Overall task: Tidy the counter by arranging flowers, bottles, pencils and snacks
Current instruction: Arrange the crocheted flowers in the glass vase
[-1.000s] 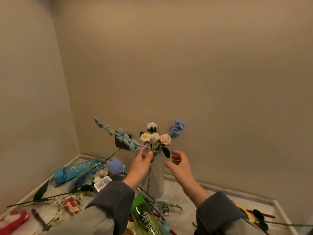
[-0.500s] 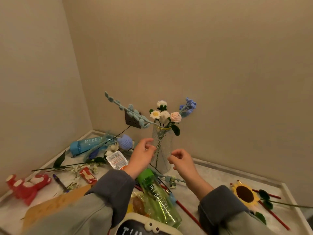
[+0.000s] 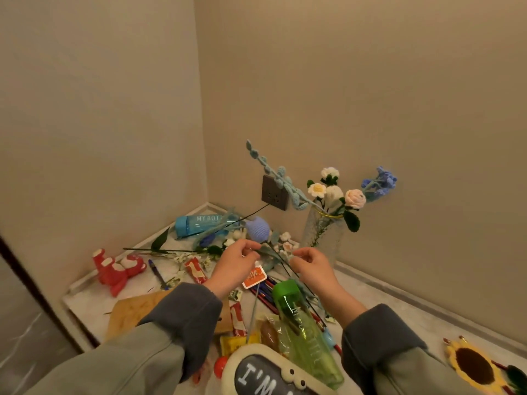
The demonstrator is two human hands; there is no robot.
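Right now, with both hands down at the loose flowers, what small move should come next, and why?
Probably lift the blue tulip by its stem and carry it to the vase. The left hand and right hand are curled at that stem, though a firm grip is unclear; the vase already holds several flowers and stands just beyond.

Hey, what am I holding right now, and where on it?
Your left hand pinches the blue knitted flower by its stem, just under the head. Your right hand closes its fingers near that stem lower down; whether it grips cannot be told.

Flowers (image 3: 330, 192) in vase (image 3: 323, 238), right of bottle (image 3: 199, 223).
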